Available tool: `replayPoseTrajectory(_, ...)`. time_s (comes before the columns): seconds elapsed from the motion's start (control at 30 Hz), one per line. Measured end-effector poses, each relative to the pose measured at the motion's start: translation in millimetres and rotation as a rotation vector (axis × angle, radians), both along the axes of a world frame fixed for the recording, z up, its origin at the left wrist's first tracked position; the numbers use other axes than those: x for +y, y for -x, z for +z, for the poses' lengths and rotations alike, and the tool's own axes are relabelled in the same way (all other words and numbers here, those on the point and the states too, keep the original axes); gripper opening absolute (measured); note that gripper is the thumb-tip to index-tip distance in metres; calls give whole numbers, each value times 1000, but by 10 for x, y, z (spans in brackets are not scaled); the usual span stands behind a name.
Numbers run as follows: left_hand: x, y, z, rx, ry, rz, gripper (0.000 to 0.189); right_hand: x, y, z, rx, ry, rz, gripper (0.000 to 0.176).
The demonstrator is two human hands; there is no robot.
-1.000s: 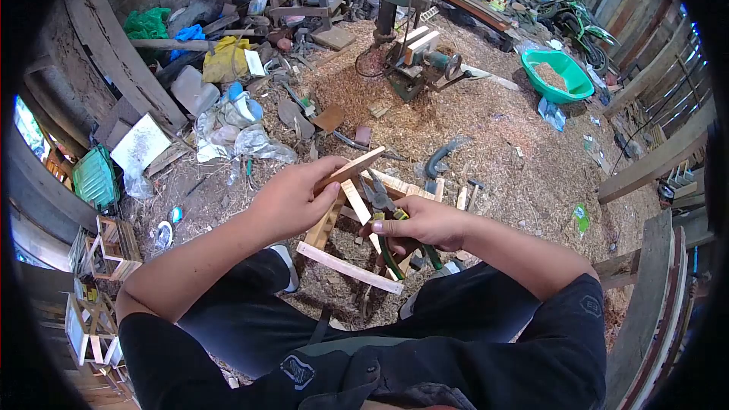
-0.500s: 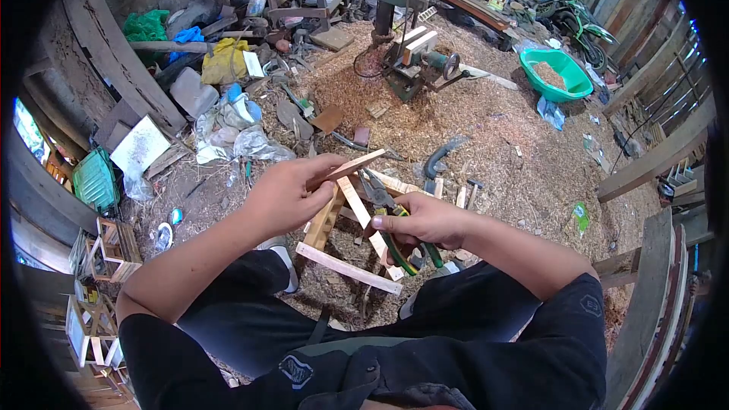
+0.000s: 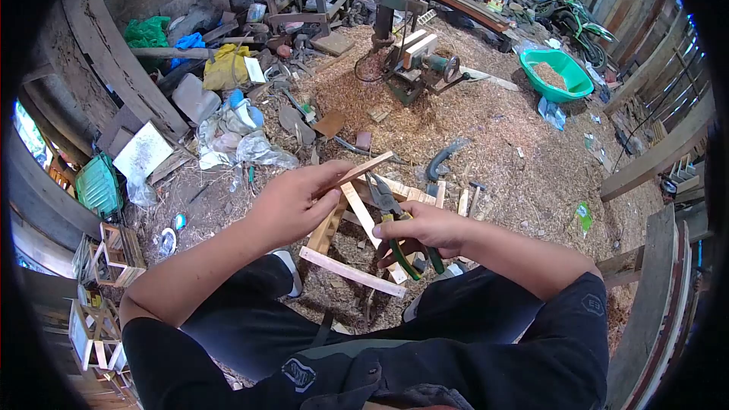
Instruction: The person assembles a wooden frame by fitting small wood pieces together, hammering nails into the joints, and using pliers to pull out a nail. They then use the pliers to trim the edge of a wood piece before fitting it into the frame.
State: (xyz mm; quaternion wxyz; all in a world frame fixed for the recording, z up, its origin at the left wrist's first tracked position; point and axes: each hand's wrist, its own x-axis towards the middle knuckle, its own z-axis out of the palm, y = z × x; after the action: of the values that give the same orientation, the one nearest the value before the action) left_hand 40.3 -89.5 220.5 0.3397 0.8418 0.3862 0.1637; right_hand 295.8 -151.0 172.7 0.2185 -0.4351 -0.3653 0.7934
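Note:
Between the fingers and thumb of my left hand (image 3: pixel 302 196) is a short wooden strip (image 3: pixel 370 165), its free end pointing up to the right. My right hand (image 3: pixel 427 229) is wrapped round the green-and-yellow handles of a pair of pliers (image 3: pixel 389 201). The pliers' jaws point up and left, close beside the underside of the strip. Below both hands, between my knees, stands a small wooden frame (image 3: pixel 353 272) of pale slats. Part of it is hidden behind my right hand and the pliers.
A hammer (image 3: pixel 475 197) lies to the right of the frame. Farther off stands a green machine with a vise (image 3: pixel 437 64) amid sawdust. A green basin (image 3: pixel 557 76) of shavings sits at the right, with plastic bags (image 3: pixel 254 144) and scrap at the left.
The strip and the pliers have shifted slightly to the right and down in view. Both hands keep their hold.

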Motion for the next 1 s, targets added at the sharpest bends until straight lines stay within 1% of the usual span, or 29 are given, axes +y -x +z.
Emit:
replayPoseTrajectory(0.03,3,2,-15,2,0,0,41,-16,9,32,2,0,0,37)
replayPoseTrajectory(0.13,43,17,-138,-8,-26,2,41,-50,47,119,134,110,3,28)
replayPoseTrajectory(0.17,55,25,-194,-64,2,-2,42,-41,37,70,136,109,2,28)
replayPoseTrajectory(0.2,47,12,-181,-118,29,-8,44,-23,28,3,195,71,29,24)
replayPoseTrajectory(0.23,29,9,-149,-113,27,-12,44,-13,20,-38,256,32,55,21)
replayPoseTrajectory(0.27,3,8,-96,-65,71,-8,42,-16,3,-52,263,28,50,21)
replayPoseTrajectory(0.33,-23,-8,-54,-6,111,-13,41,-17,-1,16,172,-15,9,20)
replayPoseTrajectory(0.4,-34,-3,-117,-117,175,-13,45,-5,-21,3,158,-57,32,20)
replayPoseTrajectory(0.43,-20,5,-194,-108,174,-17,45,0,-15,18,133,-95,64,19)
replayPoseTrajectory(0.47,3,13,-296,-154,176,-22,47,-29,-8,59,91,-129,43,22)
replayPoseTrajectory(0.5,4,-3,-302,-200,178,-26,51,-49,8,73,98,-128,38,22)
replayPoseTrajectory(0.63,-54,-30,-234,-118,254,-52,45,-120,39,175,32,-127,25,23)
replayPoseTrajectory(0.7,-122,-67,-294,-232,243,-55,44,-130,42,180,9,-146,34,25)
replayPoseTrajectory(0.73,-149,-79,-332,-230,242,-55,44,-141,51,143,-18,-164,26,25)
replayPoseTrajectory(0.8,-203,-105,-412,-319,325,-39,50,-168,70,118,-45,-182,16,25)
replayPoseTrajectory(0.83,-239,-131,-442,-317,325,-40,50,-180,87,119,-71,-181,4,25)
replayPoseTrajectory(0.9,-327,-194,-492,-371,262,23,41,-206,110,82,-94,-179,-7,24)
replayPoseTrajectory(0.93,-392,-232,-505,-369,261,24,41,-208,119,26,-109,-214,-18,23)
replayPoseTrajectory(1.0,-506,-291,-506,-537,512,130,41,-209,138,14,-122,-248,-29,22)
